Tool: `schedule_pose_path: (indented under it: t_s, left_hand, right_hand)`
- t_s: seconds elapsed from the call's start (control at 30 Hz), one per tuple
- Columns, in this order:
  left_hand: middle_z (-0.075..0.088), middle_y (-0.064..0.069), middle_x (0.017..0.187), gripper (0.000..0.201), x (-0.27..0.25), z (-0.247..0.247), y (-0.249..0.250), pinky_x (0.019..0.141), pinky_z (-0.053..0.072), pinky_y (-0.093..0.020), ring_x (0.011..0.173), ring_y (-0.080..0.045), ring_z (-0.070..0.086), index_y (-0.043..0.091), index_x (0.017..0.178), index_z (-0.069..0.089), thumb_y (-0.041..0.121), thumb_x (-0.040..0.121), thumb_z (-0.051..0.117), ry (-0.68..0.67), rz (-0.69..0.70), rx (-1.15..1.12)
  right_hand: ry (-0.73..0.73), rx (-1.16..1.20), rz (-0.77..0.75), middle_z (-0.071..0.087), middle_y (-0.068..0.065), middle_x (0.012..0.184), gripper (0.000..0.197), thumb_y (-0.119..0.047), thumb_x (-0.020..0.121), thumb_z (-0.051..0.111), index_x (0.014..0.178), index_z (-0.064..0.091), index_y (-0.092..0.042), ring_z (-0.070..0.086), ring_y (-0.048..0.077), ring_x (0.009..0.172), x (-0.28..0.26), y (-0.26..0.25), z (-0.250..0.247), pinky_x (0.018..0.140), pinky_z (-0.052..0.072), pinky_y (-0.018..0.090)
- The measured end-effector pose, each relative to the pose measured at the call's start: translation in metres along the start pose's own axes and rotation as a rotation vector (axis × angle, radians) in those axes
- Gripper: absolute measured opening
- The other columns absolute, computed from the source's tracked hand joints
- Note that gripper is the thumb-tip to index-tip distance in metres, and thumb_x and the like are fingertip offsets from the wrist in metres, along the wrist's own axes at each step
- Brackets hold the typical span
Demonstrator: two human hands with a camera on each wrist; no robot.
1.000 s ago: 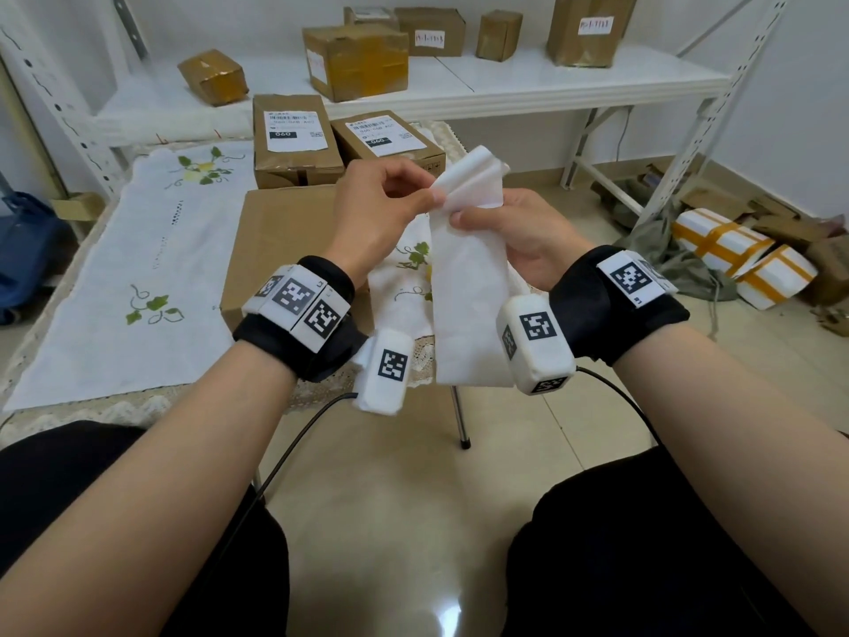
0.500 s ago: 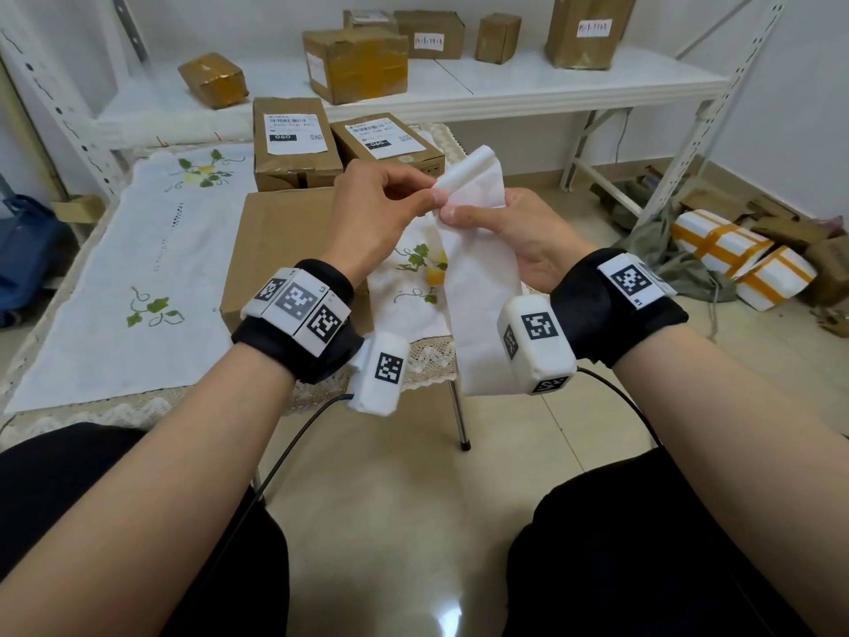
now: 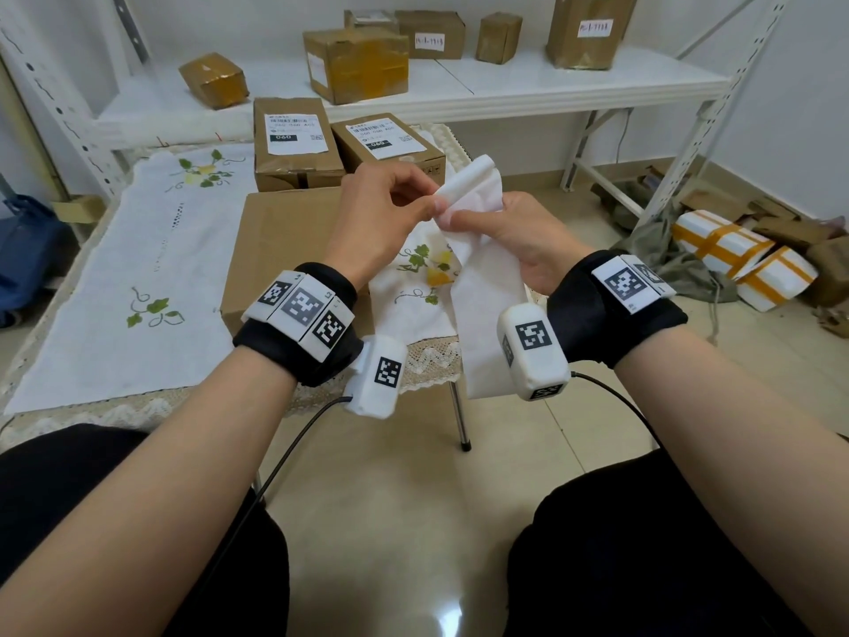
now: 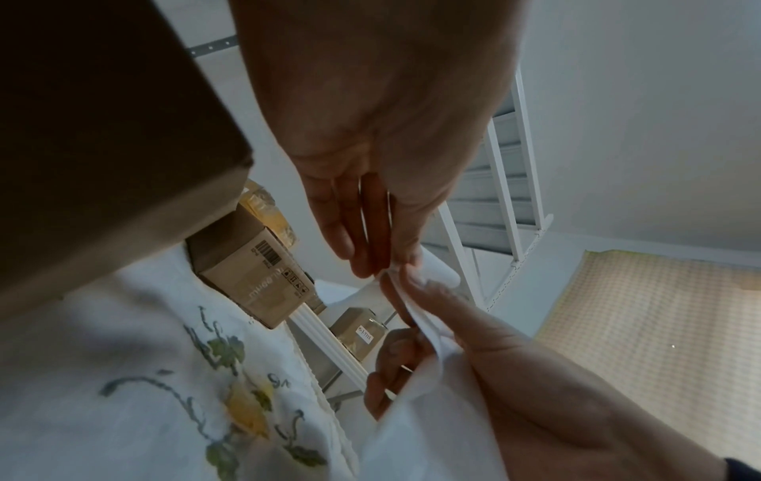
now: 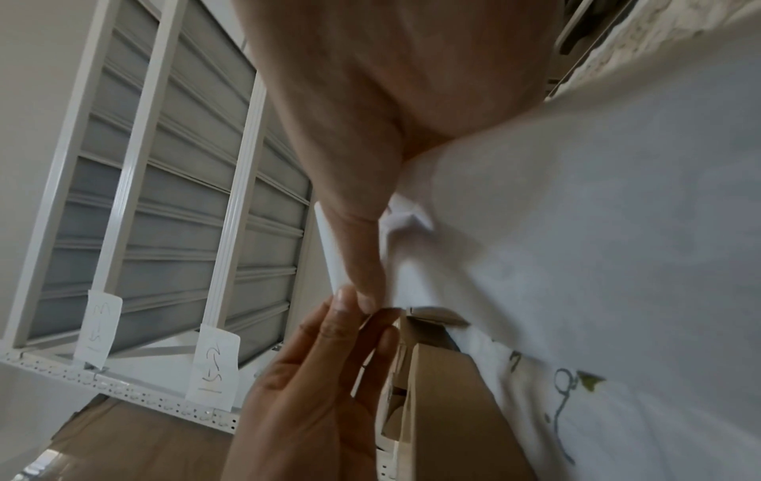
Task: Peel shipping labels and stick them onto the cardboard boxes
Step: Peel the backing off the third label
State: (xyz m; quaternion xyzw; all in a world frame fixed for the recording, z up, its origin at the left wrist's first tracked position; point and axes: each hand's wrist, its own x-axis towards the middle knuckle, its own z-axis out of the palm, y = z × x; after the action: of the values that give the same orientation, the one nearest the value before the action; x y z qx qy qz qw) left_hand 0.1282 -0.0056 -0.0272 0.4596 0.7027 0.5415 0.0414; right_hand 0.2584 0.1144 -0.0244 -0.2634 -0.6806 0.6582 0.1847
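— Where is the label strip?

— A long white label strip point(image 3: 482, 287) hangs in the air just past the desk's point(image 3: 115, 287) near-right corner, above bare floor. The right hand point(image 3: 519, 241) has its grip clamped on the strip's upper part; the left hand point(image 3: 381, 218) pinches the top edge with its fingertips.

— And the boxes?

— A plain cardboard box point(image 3: 280, 250) lies on the desk left of the strip. Two labelled boxes point(image 3: 294, 144) sit beyond it, near the desk's far edge.

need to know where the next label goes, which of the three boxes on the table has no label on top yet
The big cardboard box nearest the person, under the left hand: its top is bare brown. The two smaller boxes behind it carry white labels.
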Motion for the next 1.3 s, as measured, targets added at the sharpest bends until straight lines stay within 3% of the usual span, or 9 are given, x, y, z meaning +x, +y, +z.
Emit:
schedule_pose_path:
  t_s: [0.43,0.57,0.67,0.83,1.0,1.1,1.17,1.23,1.3]
  left_hand:
    - [0.073,0.0,0.076,0.001,0.004,-0.008,0.003,0.069,0.055,-0.02,0.068,-0.007,0.07,0.007,0.089,0.074,0.007,0.089,0.073,-0.049,0.004,-0.026]
    - [0.073,-0.002,0.084,0.002,0.002,-0.006,0.002,0.075,0.057,-0.025,0.079,-0.014,0.072,0.012,0.091,0.07,0.012,0.091,0.073,-0.054,0.025,0.046]
    - [0.072,0.002,0.088,0.004,-0.002,-0.003,0.006,0.078,0.057,-0.025,0.083,-0.012,0.069,0.014,0.093,0.072,0.016,0.09,0.071,-0.048,0.044,0.131]
    - [0.074,0.005,0.083,0.014,-0.008,0.0,0.018,0.075,0.057,-0.026,0.081,-0.01,0.069,0.016,0.088,0.076,0.023,0.078,0.068,-0.085,0.029,0.103]
    - [0.068,0.012,0.074,0.019,-0.008,0.007,0.019,0.066,0.049,-0.017,0.067,-0.001,0.062,0.016,0.085,0.073,0.035,0.087,0.076,-0.072,0.016,0.013]
    - [0.06,0.015,0.069,0.017,-0.006,0.009,0.017,0.067,0.042,-0.018,0.064,0.002,0.054,0.025,0.078,0.066,0.035,0.088,0.074,-0.076,-0.004,-0.022]
    - [0.061,0.011,0.074,0.014,-0.004,0.007,0.017,0.07,0.045,-0.027,0.071,-0.004,0.055,0.026,0.078,0.063,0.035,0.085,0.071,-0.047,-0.037,-0.071]
    - [0.069,-0.006,0.086,0.012,-0.003,0.003,0.017,0.077,0.052,-0.041,0.08,-0.011,0.059,0.019,0.086,0.064,0.03,0.085,0.069,-0.016,-0.067,-0.126]
    - [0.072,-0.017,0.098,0.014,-0.003,-0.001,0.015,0.085,0.055,-0.045,0.084,-0.015,0.062,0.015,0.091,0.064,0.027,0.084,0.068,0.001,-0.087,-0.153]
  right_hand:
    - [0.026,0.0,-0.039,0.077,0.006,0.088,0.027,-0.005,0.083,0.079,0.109,0.072,-0.003,0.073,0.016,0.074,0.001,0.002,0.003,0.065,0.058,0.028]
    - [0.045,-0.042,-0.019,0.075,0.003,0.078,0.018,0.0,0.085,0.074,0.103,0.072,-0.004,0.072,0.014,0.065,0.003,0.004,0.004,0.058,0.056,0.025]
    - [0.052,-0.037,-0.033,0.075,0.01,0.088,0.028,0.0,0.084,0.075,0.111,0.071,0.002,0.072,0.017,0.071,0.005,0.007,0.004,0.063,0.057,0.028]
    - [0.013,-0.023,-0.043,0.074,0.01,0.089,0.028,0.001,0.083,0.075,0.111,0.071,0.004,0.07,0.016,0.073,0.002,0.008,0.007,0.065,0.056,0.026]
    - [-0.002,-0.094,-0.068,0.076,0.017,0.094,0.03,-0.001,0.08,0.079,0.109,0.072,0.004,0.069,0.018,0.078,0.003,0.009,0.008,0.07,0.055,0.028]
    - [-0.034,-0.137,-0.057,0.074,0.009,0.089,0.029,-0.005,0.078,0.081,0.106,0.074,0.001,0.069,0.017,0.077,0.003,0.011,0.01,0.071,0.053,0.029]
    - [-0.046,-0.127,-0.062,0.074,0.009,0.09,0.026,-0.009,0.08,0.081,0.103,0.075,-0.002,0.07,0.018,0.078,0.003,0.011,0.011,0.071,0.054,0.031]
    - [-0.051,-0.105,-0.077,0.075,0.01,0.092,0.021,-0.013,0.085,0.079,0.104,0.074,-0.004,0.07,0.019,0.079,0.003,0.009,0.01,0.07,0.055,0.03]
    - [-0.044,-0.052,-0.102,0.075,0.016,0.1,0.024,-0.019,0.09,0.076,0.107,0.073,-0.002,0.069,0.021,0.085,0.003,0.008,0.01,0.077,0.055,0.033]
